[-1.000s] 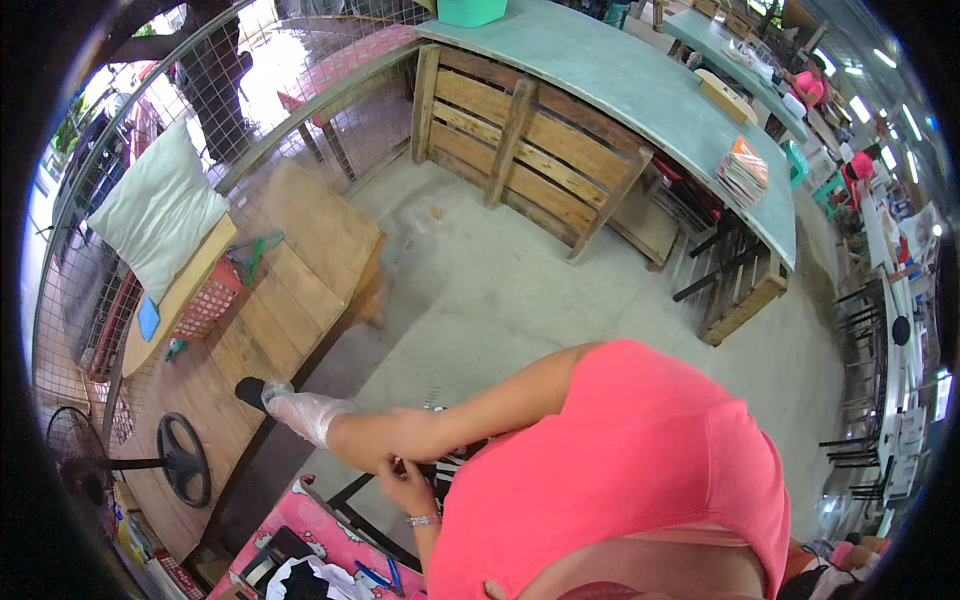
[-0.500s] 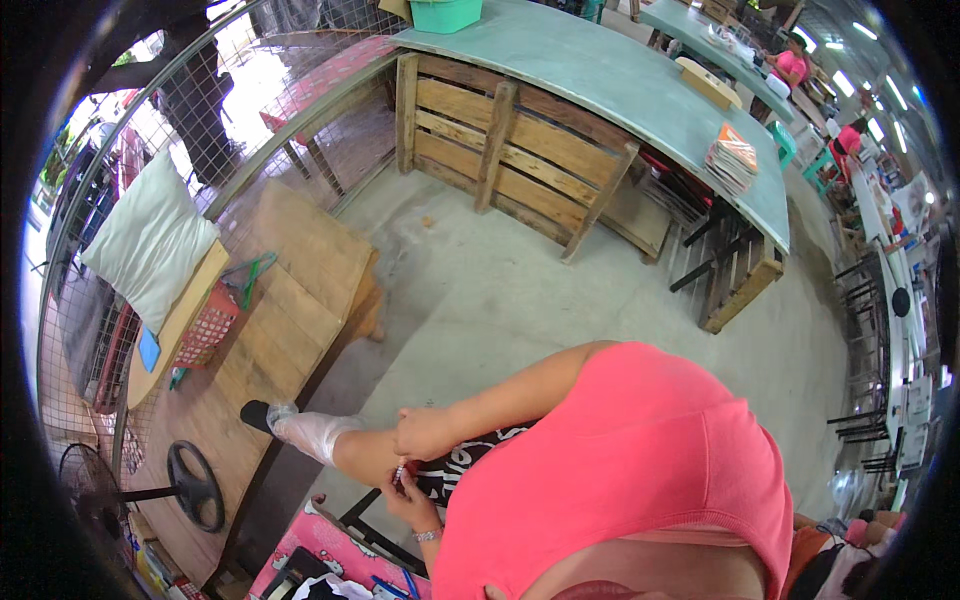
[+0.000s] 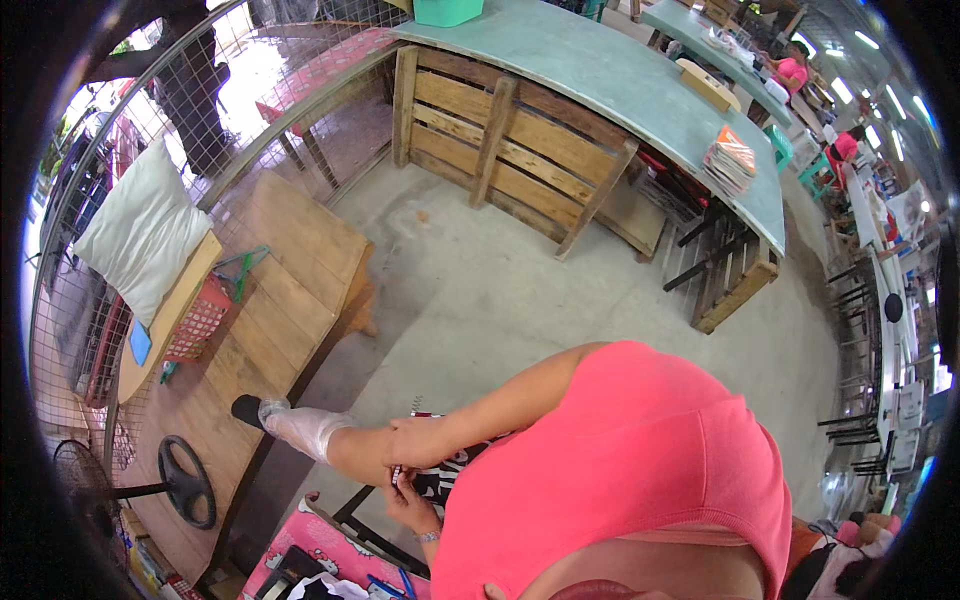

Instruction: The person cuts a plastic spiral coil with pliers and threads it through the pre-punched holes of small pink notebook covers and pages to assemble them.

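Observation:
Both my hands meet over my lap, above black shorts with white patterning (image 3: 440,484). My right hand (image 3: 417,442) is closed, its fingertips bent down toward the left ones. Just below it, my left hand (image 3: 408,503), with a metal band at the wrist, is closed in a pinch. Between the fingertips shows a small dark-and-white thing (image 3: 397,474), too small to name. A slim red-and-white piece (image 3: 428,414) pokes out beyond my right hand, beside a tiny coil shape; whether I hold it I cannot tell. My lower leg is wrapped in clear plastic (image 3: 308,428).
A pink patterned surface (image 3: 300,540) with blue-handled pliers-like tools (image 3: 398,585) lies near my left arm. Farther left are a wooden platform (image 3: 290,300), a black steering wheel (image 3: 187,482), a pillow (image 3: 145,230) and a red basket (image 3: 200,318). A green-topped table (image 3: 600,90) stands ahead.
The view has shifted slightly. Both hands stay together, a little farther left in the picture, and the red-and-white piece now shows beyond my right hand.

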A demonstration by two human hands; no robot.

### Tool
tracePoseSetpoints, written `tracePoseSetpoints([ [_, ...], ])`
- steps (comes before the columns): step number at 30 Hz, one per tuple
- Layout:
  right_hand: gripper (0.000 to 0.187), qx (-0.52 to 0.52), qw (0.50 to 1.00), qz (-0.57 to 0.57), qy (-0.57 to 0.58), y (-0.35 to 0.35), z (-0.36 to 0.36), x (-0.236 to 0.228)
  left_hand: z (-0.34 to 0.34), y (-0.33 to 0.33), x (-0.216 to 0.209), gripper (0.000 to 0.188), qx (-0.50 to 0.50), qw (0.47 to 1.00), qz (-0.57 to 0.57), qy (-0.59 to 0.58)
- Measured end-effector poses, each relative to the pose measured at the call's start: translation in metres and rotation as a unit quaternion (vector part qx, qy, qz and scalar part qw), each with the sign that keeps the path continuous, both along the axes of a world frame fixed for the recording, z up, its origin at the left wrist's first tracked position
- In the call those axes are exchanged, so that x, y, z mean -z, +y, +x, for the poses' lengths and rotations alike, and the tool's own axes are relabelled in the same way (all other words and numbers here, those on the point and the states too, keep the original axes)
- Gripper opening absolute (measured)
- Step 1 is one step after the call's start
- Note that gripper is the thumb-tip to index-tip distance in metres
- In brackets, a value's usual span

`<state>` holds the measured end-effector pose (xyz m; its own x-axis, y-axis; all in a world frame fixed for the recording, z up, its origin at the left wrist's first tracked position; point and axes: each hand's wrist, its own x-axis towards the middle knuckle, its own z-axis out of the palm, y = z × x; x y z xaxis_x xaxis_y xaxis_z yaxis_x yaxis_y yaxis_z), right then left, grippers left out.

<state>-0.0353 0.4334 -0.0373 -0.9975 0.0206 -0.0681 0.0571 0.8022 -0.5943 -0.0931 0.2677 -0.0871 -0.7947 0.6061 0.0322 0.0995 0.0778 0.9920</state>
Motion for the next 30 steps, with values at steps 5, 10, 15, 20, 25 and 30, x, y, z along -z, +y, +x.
tracePoseSetpoints([
  [5, 0.016, -0.059, 0.996, 0.016, 0.061, 0.002, 0.001, 0.008, 0.005, -0.011, -0.016, 0.026, 0.003, 0.998, -0.034, -0.060],
  [10, 0.027, -0.099, 0.983, 0.021, 0.156, -0.020, -0.023, -0.031, 0.005, -0.031, -0.067, 0.031, -0.112, 0.993, -0.042, 0.021],
  [15, 0.049, -0.024, 0.962, -0.034, 0.270, -0.038, -0.062, -0.068, 0.010, -0.099, -0.117, 0.032, -0.286, 0.949, -0.089, 0.100],
  [20, 0.057, -0.006, 0.956, -0.102, 0.274, -0.119, -0.102, -0.012, 0.047, -0.188, -0.137, 0.032, -0.475, 0.872, -0.062, 0.100],
  [25, 0.066, -0.244, 0.955, 0.016, 0.169, -0.209, -0.086, 0.023, 0.089, -0.242, -0.141, 0.031, -0.613, 0.778, -0.046, 0.130],
  [30, 0.070, -0.278, 0.948, 0.114, 0.105, -0.230, -0.084, 0.009, 0.124, -0.275, -0.116, 0.033, -0.673, 0.732, -0.030, 0.096],
])
